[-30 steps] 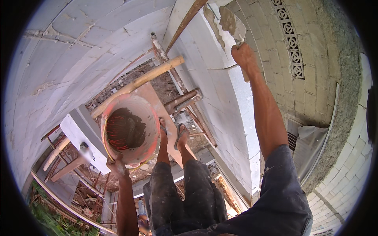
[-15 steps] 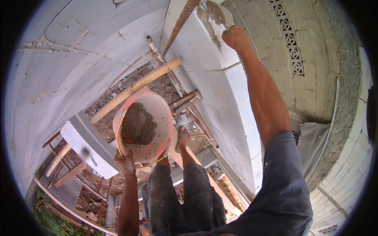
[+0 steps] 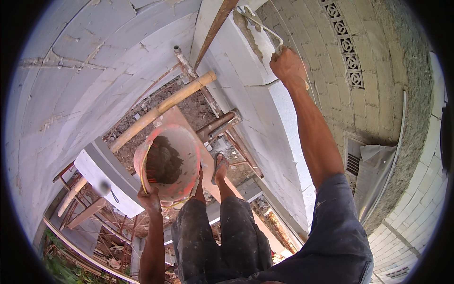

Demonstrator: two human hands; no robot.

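Note:
My left hand [image 3: 150,199] is closed on the rim of a bucket [image 3: 189,154], pale inside with reddish-orange streaks and a yellow handle. Grey wet mortar [image 3: 164,160] lies in the bottom of the tilted bucket. At the upper right, my right hand [image 3: 287,65] grips a trowel [image 3: 265,26], its bent shank showing above my fist and its blade turned nearly edge-on by the top of a white block wall [image 3: 253,59]. The trowel's handle is mostly hidden in my fingers. A strip of mortar [image 3: 249,35] sits on the block face beside the blade.
A bamboo pole [image 3: 163,111] and rusty scaffold pipes [image 3: 220,125] cross below. My sandalled foot [image 3: 220,168] stands on a narrow plank [image 3: 182,118] high above rubble. A thin string [image 3: 302,61] runs along the wall top. A white board [image 3: 106,182] is at left.
My right hand has moved slightly down and turned the trowel from showing its mortar-covered face to nearly edge-on. The bucket has shifted slightly left and down with my left hand.

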